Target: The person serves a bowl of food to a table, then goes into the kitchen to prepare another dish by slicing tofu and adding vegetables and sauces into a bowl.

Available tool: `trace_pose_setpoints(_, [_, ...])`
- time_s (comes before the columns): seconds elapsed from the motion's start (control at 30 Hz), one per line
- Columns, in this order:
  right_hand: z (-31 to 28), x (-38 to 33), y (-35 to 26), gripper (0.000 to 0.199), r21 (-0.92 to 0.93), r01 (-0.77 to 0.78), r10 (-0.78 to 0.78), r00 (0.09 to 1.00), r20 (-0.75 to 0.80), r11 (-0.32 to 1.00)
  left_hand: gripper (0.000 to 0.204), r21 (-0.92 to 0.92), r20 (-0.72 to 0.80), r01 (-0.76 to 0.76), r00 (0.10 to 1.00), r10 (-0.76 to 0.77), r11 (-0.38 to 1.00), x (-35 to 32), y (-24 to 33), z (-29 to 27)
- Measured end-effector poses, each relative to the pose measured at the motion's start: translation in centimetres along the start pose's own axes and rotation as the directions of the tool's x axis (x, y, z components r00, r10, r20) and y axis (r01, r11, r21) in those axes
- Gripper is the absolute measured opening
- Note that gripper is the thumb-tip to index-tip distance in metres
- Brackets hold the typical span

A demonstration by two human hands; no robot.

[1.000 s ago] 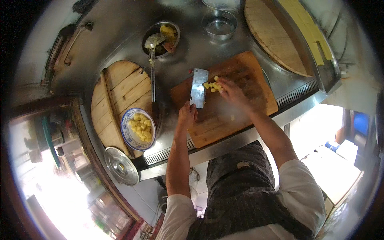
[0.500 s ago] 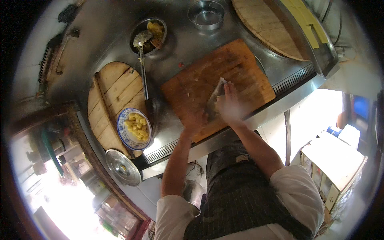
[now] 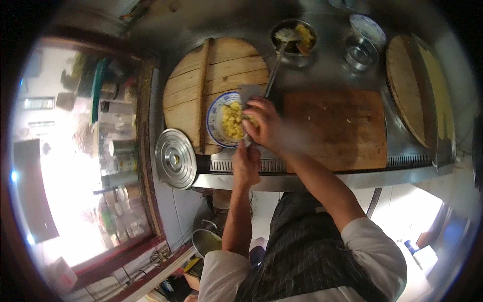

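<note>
Two hands are working over one blue-rimmed plate (image 3: 223,121) of yellow diced pieces (image 3: 231,121).

The left hand (image 3: 246,162) is sitting at the near tabletop (image 3: 322,65) edge, fingers curled closed. Its grip appears to be wrapping a cleaver handle; the handle itself is hidden under the fingers. One cleaver blade (image 3: 249,93) is showing as a grey rectangle just beyond the right hand.

The right hand (image 3: 262,123) is lying across the plate's right rim, fingers bent and partly closed, touching the yellow pieces at the blade. Whether this grip is holding any pieces cannot be told; motion blur is covering the fingertips.

Relative to the grips:
- The plate is lying directly under and just left of the right grip, resting on one round wooden lid (image 3: 216,85).
- One rectangular cutting board (image 3: 337,128) is lying just right of both grips, with a few small scraps on it.
- One steel pot lid (image 3: 176,158) is lying left of the left grip, overhanging the edge.
- One steel bowl (image 3: 294,40) holding yellow food and one ladle (image 3: 279,53) is standing beyond the right grip.
- Two small dishes are standing far right of that bowl: one steel cup (image 3: 359,53) and one blue-rimmed saucer (image 3: 367,27).
- Two further round wooden lids (image 3: 407,95) are lying stacked at the far right, well apart from both grips.
</note>
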State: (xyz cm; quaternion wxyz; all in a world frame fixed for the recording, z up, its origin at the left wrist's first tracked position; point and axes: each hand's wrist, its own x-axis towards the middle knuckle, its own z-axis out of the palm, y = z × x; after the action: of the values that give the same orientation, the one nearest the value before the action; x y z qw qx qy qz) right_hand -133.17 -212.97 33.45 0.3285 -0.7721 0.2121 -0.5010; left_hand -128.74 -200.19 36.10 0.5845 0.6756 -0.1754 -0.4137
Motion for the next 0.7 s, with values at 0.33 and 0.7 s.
trace_pose_setpoints(0.33, [8.7, -1.7, 1.2, 0.032, 0.06, -0.176, 0.149, 0.937, 0.315, 0.983, 0.008, 0.649, -0.303, -0.16, 0.842, 0.446, 0.744, 3.9, -2.6, -10.6])
trace_pose_setpoints(0.7, [4.4, -5.8, 0.9, 0.04, -0.181, 0.062, 0.01, 0.929, 0.369, 0.981, 0.012, 0.085, -0.36, -0.155, 0.916, 0.175, 0.984, 7.0, -5.6, -10.7])
